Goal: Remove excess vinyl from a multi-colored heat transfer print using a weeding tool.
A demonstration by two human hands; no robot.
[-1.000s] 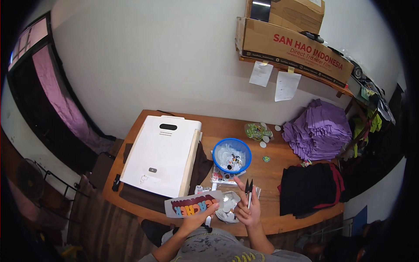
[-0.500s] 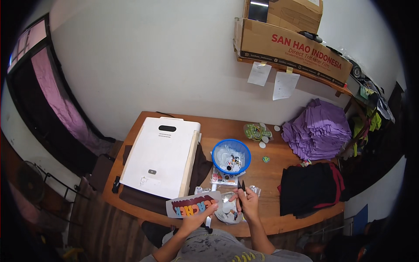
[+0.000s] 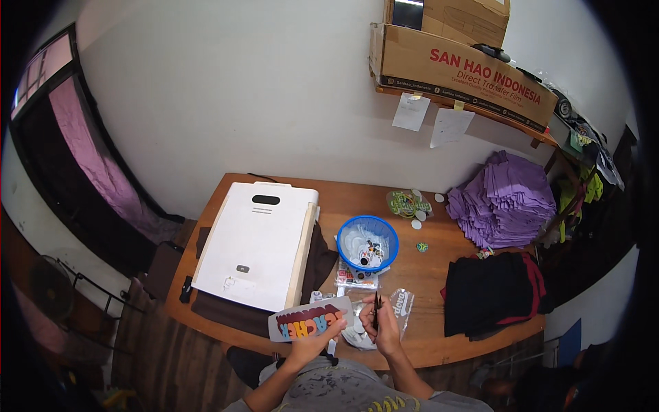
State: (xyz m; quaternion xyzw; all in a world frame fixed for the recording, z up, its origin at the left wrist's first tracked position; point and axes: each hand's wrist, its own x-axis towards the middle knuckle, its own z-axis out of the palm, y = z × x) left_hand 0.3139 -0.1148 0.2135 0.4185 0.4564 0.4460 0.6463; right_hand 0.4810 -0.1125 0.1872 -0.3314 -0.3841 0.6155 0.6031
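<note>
Wooden desk (image 3: pixel 419 271) against a white wall, viewed from overhead. Largest item on it: a white flat press-like machine (image 3: pixel 255 244) on a dark cloth, left half. Right side — a heap of purple fabric (image 3: pixel 504 199) behind, a folded black garment stack (image 3: pixel 491 292) in front. Centre: a blue round basket (image 3: pixel 368 242) with small bits inside, clear packets just in front of it. At the near edge, the left hand (image 3: pixel 312 343) has its grip closed on the lower edge of a printed transfer sheet (image 3: pixel 310 320) with multicoloured block letters, held flat just above the desk. The right hand (image 3: pixel 383 323) has its grip closed round a slim dark pen-like tool (image 3: pixel 376 307), tip upward. Change over the last second: the right hand has come back from near the basket toward the body, and the sheet sits slightly further right — both hands now close together at the sheet, so the work looks to be on the sheet itself.
</note>
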